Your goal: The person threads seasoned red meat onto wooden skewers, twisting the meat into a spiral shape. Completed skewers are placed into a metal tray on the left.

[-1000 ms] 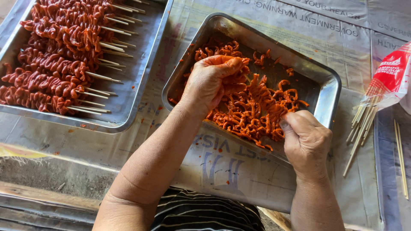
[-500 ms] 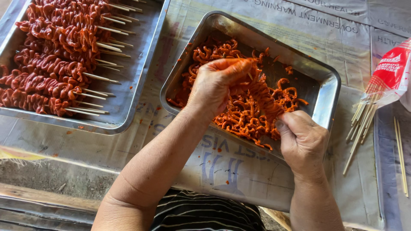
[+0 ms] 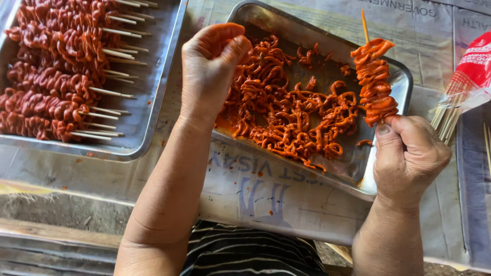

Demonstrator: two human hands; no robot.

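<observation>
One orange marinated-meat bamboo skewer (image 3: pixel 375 76) pinched by right hand (image 3: pixel 409 153) fingers at its bare lower end | left hand (image 3: pixel 209 71) fingers bunched over steel tray (image 3: pixel 286 30), hold untellable | meat judged soft, slippery.

A red-and-white plastic packet (image 3: pixel 473 69) of bamboo sticks lies at the right edge, on printed grey newspaper sheets (image 3: pixel 266 179) that cover the bench.

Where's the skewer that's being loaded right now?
In the head view it is on the right: the loaded skewer stands upright in the right hand, over the far right end of the steel tray of loose orange pieces.
</observation>
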